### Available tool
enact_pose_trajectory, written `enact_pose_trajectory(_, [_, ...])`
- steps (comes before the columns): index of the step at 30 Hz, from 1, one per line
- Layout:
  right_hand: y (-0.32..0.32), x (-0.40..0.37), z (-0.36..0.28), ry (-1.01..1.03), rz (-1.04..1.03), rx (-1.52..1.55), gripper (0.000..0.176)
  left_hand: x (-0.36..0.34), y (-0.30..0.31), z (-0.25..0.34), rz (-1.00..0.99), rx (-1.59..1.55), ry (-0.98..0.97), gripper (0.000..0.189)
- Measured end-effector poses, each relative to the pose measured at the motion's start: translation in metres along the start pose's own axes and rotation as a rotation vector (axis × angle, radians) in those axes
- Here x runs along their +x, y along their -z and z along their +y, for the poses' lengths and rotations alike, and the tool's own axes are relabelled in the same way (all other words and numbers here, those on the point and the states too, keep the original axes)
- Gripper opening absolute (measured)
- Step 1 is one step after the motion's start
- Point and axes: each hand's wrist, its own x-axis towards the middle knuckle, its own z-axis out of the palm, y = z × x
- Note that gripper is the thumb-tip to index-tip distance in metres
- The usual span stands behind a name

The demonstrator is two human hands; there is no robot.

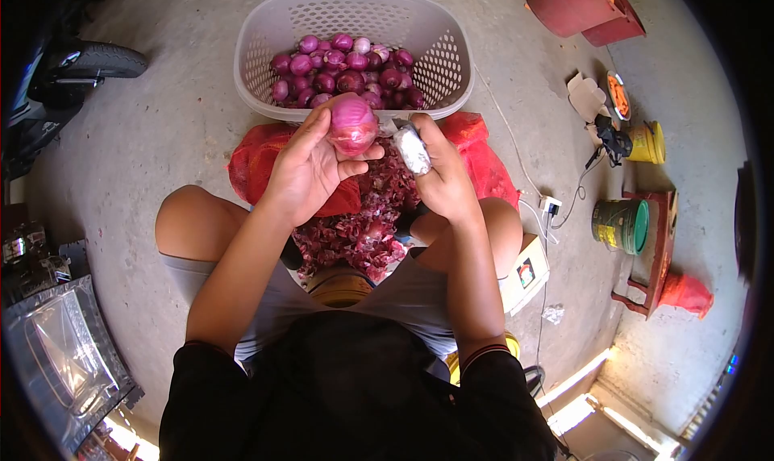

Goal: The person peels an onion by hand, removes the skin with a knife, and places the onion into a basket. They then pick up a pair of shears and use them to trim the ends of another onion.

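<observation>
A peeled red onion (352, 124) rests in my left hand (300, 175), with the fingers curled round its side and underneath. My right hand (447, 183) is closed on a small knife (412, 150) whose handle looks wrapped in white. Its short blade points toward the onion and is partly hidden. Just beyond both hands stands a grey perforated basket (347, 14) with many peeled red onions (326, 82) inside. Below the hands, between my knees, lies a heap of purple onion skins (347, 235).
Red mesh sacks (252, 161) lie on both sides of the skins. At right are a white box (524, 276), a power adapter (551, 205) with cables, a dark bucket (617, 227) and a wooden stool (663, 251). A motorcycle wheel (113, 60) stands at left.
</observation>
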Motion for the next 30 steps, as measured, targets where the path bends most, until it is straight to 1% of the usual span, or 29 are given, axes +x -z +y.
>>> enact_pose_trajectory(3, [0.0,0.0,-0.005,-0.123,-0.031,0.049,0.034,-0.002,-0.003,0.002,-0.048,-0.049,0.053,0.048])
enact_pose_trajectory(7, [-0.003,0.0,-0.001,-0.098,-0.097,0.005,0.034,-0.003,0.0,-0.001,-0.11,-0.072,0.082,0.052])
enact_pose_trajectory(9, [-0.005,0.0,-0.001,-0.066,-0.112,-0.005,0.033,-0.004,-0.001,-0.002,-0.104,-0.044,0.084,0.051])
enact_pose_trajectory(13, [-0.004,0.0,-0.008,-0.084,-0.131,0.026,0.033,-0.007,-0.005,-0.003,-0.099,0.0,0.065,0.05])
enact_pose_trajectory(15, [-0.003,0.0,-0.007,-0.096,-0.164,0.008,0.034,-0.007,-0.011,-0.003,-0.04,0.051,0.051,0.05])
enact_pose_trajectory(16, [-0.004,0.0,-0.007,-0.069,-0.146,0.001,0.034,-0.007,-0.013,-0.003,-0.011,0.077,0.044,0.05])
enact_pose_trajectory(18, [-0.008,-0.001,-0.004,-0.016,-0.111,-0.011,0.033,-0.007,-0.013,-0.005,-0.011,0.09,0.053,0.049])
enact_pose_trajectory(21, [-0.006,0.0,-0.005,-0.006,-0.164,-0.03,0.031,-0.008,-0.013,-0.004,-0.055,0.155,0.05,0.047])
enact_pose_trajectory(24, [-0.007,0.0,-0.007,-0.061,-0.185,0.127,0.026,-0.009,-0.007,-0.003,-0.089,0.236,0.016,0.044])
enact_pose_trajectory(27, [-0.008,0.0,-0.002,0.104,-0.14,-0.028,0.019,-0.008,-0.01,-0.006,-0.081,0.279,-0.027,0.043])
enact_pose_trajectory(30, [-0.007,0.0,-0.003,0.133,-0.131,-0.119,0.017,-0.009,-0.007,-0.007,-0.076,0.246,-0.055,0.046])
